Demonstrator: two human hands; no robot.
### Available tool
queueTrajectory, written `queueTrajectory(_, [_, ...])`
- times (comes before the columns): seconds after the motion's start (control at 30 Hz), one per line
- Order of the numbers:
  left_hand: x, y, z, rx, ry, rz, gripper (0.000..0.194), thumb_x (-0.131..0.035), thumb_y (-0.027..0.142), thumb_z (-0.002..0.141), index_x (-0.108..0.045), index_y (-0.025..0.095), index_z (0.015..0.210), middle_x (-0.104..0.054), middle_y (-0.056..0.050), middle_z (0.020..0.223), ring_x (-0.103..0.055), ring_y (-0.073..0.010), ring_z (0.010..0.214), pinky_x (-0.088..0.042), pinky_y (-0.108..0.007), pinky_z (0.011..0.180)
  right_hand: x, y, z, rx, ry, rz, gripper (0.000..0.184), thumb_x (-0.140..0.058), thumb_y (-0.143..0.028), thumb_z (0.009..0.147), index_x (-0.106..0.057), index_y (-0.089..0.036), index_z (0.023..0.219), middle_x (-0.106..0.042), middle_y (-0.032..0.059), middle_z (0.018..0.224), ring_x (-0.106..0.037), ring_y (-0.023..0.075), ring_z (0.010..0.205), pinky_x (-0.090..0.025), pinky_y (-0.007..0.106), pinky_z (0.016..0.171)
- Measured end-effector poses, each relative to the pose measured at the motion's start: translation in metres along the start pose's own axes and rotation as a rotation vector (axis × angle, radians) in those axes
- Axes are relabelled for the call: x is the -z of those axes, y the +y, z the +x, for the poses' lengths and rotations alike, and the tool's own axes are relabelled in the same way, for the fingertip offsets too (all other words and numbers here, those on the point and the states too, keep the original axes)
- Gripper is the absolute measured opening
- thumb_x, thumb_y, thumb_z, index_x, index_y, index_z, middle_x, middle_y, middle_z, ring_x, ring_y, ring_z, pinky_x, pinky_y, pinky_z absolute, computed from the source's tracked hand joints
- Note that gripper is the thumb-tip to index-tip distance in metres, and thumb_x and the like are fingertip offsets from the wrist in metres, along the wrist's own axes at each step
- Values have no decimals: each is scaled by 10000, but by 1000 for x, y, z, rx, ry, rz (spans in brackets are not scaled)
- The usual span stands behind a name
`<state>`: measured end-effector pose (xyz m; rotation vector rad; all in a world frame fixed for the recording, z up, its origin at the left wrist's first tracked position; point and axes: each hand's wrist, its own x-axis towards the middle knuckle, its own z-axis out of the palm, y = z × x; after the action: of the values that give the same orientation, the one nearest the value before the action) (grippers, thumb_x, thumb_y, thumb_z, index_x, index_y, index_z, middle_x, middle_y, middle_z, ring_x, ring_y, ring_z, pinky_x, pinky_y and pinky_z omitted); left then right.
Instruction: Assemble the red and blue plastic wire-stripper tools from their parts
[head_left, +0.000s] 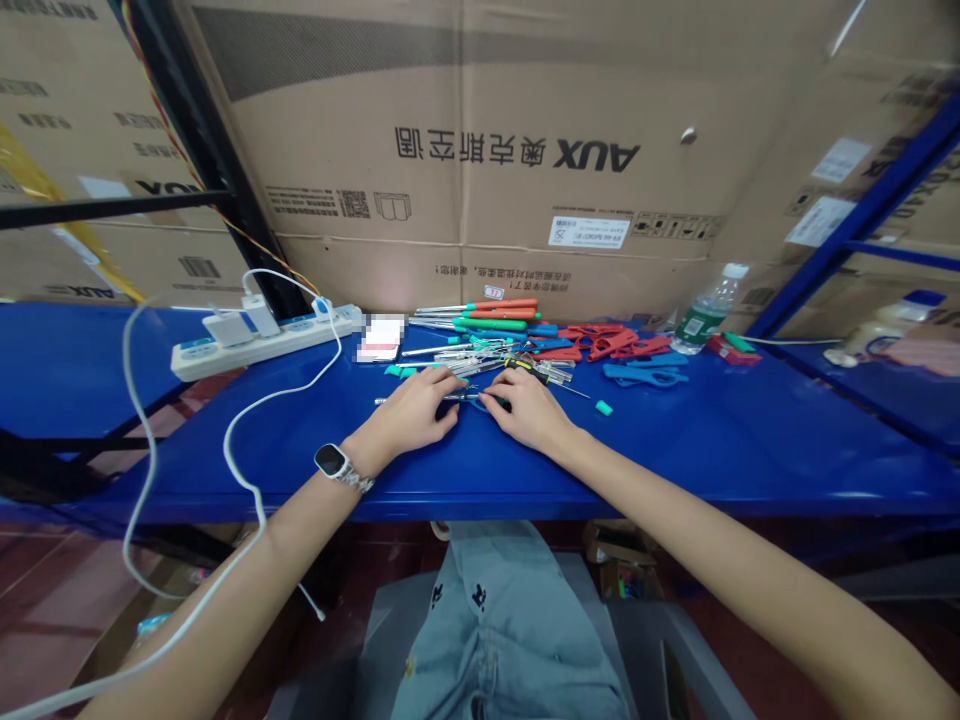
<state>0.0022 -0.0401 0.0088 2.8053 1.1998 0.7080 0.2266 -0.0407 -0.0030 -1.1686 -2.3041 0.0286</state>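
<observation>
My left hand (415,411) and my right hand (525,408) rest close together on the blue shelf top (697,440), fingers curled. Between them lies a thin screwdriver (465,398) with a metal shaft and a dark handle; both hands pinch it, the left on the shaft, the right on the handle end. A smartwatch (331,461) sits on my left wrist. Just behind the hands lies a heap of screwdrivers (487,345) with several green, orange and clear handles. A small teal cap (604,407) lies to the right of my right hand.
Red and blue plastic handle pieces (622,350) lie back right. A water bottle (705,312) stands beyond them. A white power strip (255,335) with chargers and a white cable (240,440) is at left. Large cardboard boxes (517,150) wall the back.
</observation>
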Motion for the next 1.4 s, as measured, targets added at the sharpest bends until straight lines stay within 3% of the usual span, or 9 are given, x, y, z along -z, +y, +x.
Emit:
queueTrajectory(0.2, [6,2,1,13,67,-21,313,-539,197,900,-658,175,1189,-666,-119,1159,-638,-305,1099,-537,-501,971,6,3,-1,-29,52,68,308,-556,-356,1026,-765,-195,1185,-720,112,1076,-633,254,1035,-500,436,959])
queueTrajectory(0.43, [13,10,22,-20,134,-88,262,-507,150,911,-685,165,1102,-694,-100,1088,-660,-254,1020,-541,-426,932,25,20,4,-62,135,183,292,-510,-272,1032,-763,-179,919,-732,89,989,-649,226,963,-500,381,907])
queueTrajectory(0.6, [12,15,54,-34,109,-113,226,-521,144,900,-707,172,1026,-699,-75,997,-662,-224,922,-540,-373,844,39,45,-3,-123,168,148,205,-559,-214,980,-759,-191,942,-753,84,1007,-670,235,976,-508,386,909])
queueTrajectory(0.8, [-9,15,104,-19,71,-34,171,-562,183,927,-711,175,1010,-696,-98,1021,-665,-255,965,-541,-401,894,51,78,13,-200,65,-78,248,-562,-141,926,-765,-187,1061,-735,112,1097,-640,273,1048,-506,438,959])
queueTrajectory(1.0, [-23,17,141,139,10,47,203,-732,288,867,-734,125,988,-687,-175,1075,-675,-349,1029,-529,-445,898,55,101,45,-257,-49,-238,300,-634,-152,874,-757,-213,1141,-707,139,1169,-608,319,1122,-515,472,935])
queueTrajectory(1.2, [-28,16,152,234,-66,81,193,-779,261,829,-737,178,998,-756,-118,955,-707,-312,930,-541,-392,818,49,110,53,-263,-101,-254,216,-685,-152,839,-752,-208,1036,-712,121,1134,-619,302,1117,-499,449,935])
queueTrajectory(1.3, [-28,14,151,256,-37,49,142,-765,227,835,-752,200,974,-759,-92,909,-716,-307,929,-536,-388,822,50,109,53,-223,-105,-257,168,-657,-148,863,-729,-195,1007,-722,116,1113,-611,304,1120,-467,475,961])
queueTrajectory(1.4, [-25,11,147,186,36,44,69,-708,202,870,-766,200,908,-759,-99,910,-714,-304,947,-536,-393,839,52,107,49,-144,-53,-251,140,-632,-143,886,-706,-187,996,-735,108,1081,-605,302,1117,-428,484,984])
